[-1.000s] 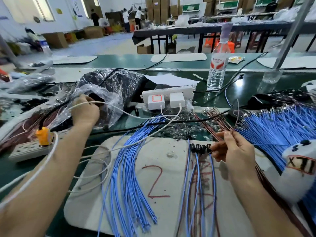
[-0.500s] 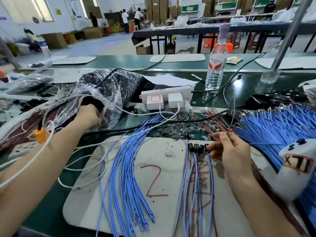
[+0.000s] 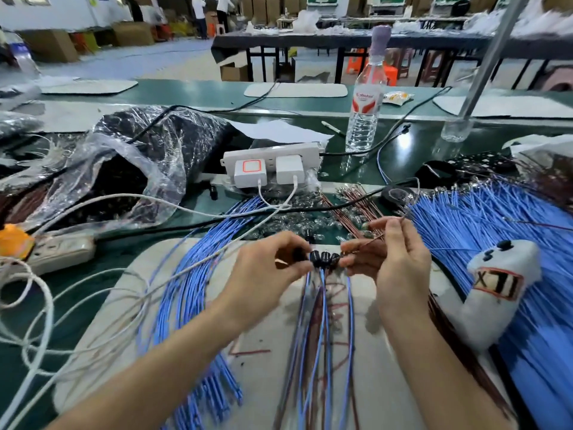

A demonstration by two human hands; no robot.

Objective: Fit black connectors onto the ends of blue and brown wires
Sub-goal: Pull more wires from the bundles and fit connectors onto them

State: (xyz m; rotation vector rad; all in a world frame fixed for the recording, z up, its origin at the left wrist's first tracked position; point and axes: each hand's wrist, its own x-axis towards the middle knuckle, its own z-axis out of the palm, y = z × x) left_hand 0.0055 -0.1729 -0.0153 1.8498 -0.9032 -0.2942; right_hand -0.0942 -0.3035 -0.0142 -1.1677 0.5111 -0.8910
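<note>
Seating step: pinching small black plastic connector [image 3: 298, 254] in left hand [image 3: 266, 271], gripping thin brown wire [image 3: 372, 240] in right hand [image 3: 400, 262]. Aiming wire end squarely, pushing gently

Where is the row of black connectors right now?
Head view, near centre: the black connectors are held between the left hand and right hand over the white mat, blue wires trailing from them toward the camera.

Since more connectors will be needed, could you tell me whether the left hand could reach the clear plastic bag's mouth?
Probably yes: the plastic bag lies open towards the left hand, with only a white cable draped across its mouth, though that hand pinches a black connector.
</note>
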